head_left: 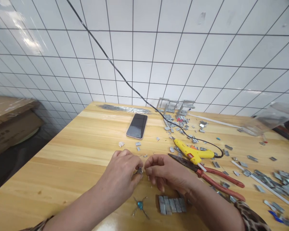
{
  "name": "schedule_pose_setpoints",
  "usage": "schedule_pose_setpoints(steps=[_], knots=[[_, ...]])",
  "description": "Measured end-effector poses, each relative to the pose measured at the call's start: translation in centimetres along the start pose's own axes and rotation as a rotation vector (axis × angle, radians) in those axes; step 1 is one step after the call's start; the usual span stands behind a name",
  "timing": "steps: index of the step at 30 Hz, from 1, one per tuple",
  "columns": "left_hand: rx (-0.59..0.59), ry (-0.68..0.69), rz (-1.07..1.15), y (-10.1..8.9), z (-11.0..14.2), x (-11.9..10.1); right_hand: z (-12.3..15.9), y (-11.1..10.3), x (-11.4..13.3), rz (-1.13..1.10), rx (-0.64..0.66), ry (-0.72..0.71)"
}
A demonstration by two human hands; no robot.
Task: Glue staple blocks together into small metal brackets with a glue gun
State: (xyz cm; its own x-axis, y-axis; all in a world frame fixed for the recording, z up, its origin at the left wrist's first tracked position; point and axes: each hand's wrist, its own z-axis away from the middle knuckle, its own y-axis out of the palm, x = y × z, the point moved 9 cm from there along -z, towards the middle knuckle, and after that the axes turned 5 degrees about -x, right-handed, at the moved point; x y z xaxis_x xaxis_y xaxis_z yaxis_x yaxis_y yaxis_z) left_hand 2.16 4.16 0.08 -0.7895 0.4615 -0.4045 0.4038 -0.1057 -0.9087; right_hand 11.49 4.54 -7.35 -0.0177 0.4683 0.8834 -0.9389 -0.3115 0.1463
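My left hand [124, 170] is closed, pinching a small grey metal piece [140, 170] between thumb and fingertips. Just to its right is my right hand [167, 171], with thumb and forefinger drawn together and the other fingers curled; whatever may be in that pinch is too small to make out. The two sets of fingertips are close but apart. Below them on the table lies a turquoise bead-like piece with thin metal legs [140, 205]. A row of several flat grey metal strips [172, 204] sits under my right wrist.
Beyond the hands lies a phone [137, 126]. To the right, a yellow glue gun [194, 151] with a black cable rests by red-handled pliers [216, 179]. Grey metal scraps [267, 179] litter the right side. Thin wires [122, 109] and metal frames [177, 106] stand near the tiled wall.
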Motion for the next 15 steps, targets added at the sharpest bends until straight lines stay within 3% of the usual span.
schedule_pose_setpoints(steps=[8,15], knots=[[0.030,-0.010,0.014,0.0,0.1,0.1,0.0,0.0,0.8,0.155,-0.076,-0.184],[0.041,-0.003,0.020,0.1,0.0,0.1,0.1,-0.1,1.1,0.239,-0.051,-0.263]])
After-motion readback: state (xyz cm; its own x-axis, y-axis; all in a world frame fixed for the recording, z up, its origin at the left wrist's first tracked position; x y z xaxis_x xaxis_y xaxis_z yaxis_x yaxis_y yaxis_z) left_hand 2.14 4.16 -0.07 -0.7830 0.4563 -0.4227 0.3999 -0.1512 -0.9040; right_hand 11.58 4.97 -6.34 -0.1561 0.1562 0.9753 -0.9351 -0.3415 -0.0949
